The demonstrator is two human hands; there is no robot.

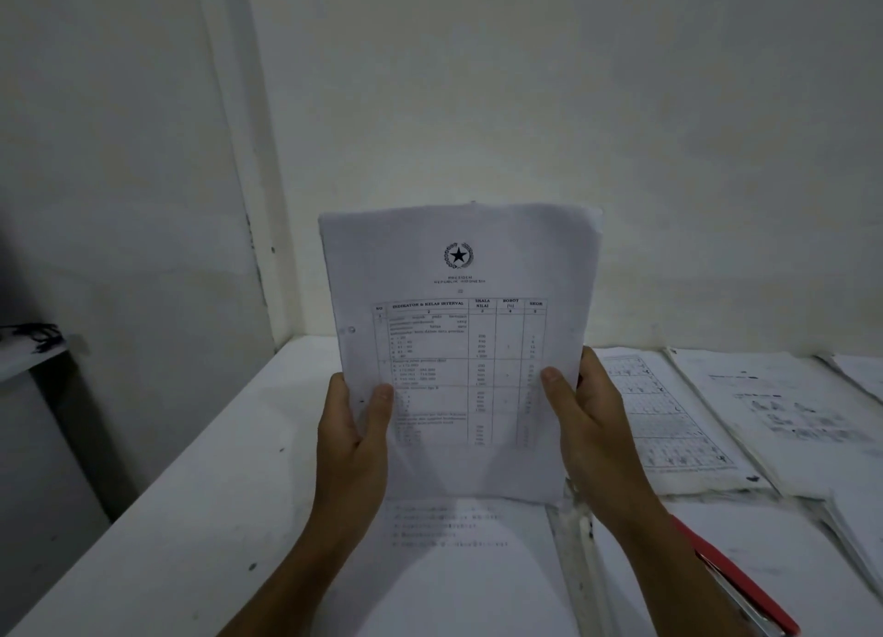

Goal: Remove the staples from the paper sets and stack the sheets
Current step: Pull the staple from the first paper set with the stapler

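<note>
I hold a paper set (458, 330) upright in front of me, above the white table (191, 493). Its front sheet bears a star emblem and a printed table. My left hand (353, 436) grips the lower left edge with the thumb on the front. My right hand (587, 421) grips the lower right edge the same way. A small mark shows on the sheet's left margin; I cannot tell whether it is a staple. Another printed sheet (444, 536) lies flat on the table under the held set.
Several printed paper sets lie side by side on the right: one with tables (669, 421), another (783, 412) beyond it. A clear ruler (580, 541) lies beside my right forearm. A red tool (736, 584) lies at the lower right. Walls close off the back and left.
</note>
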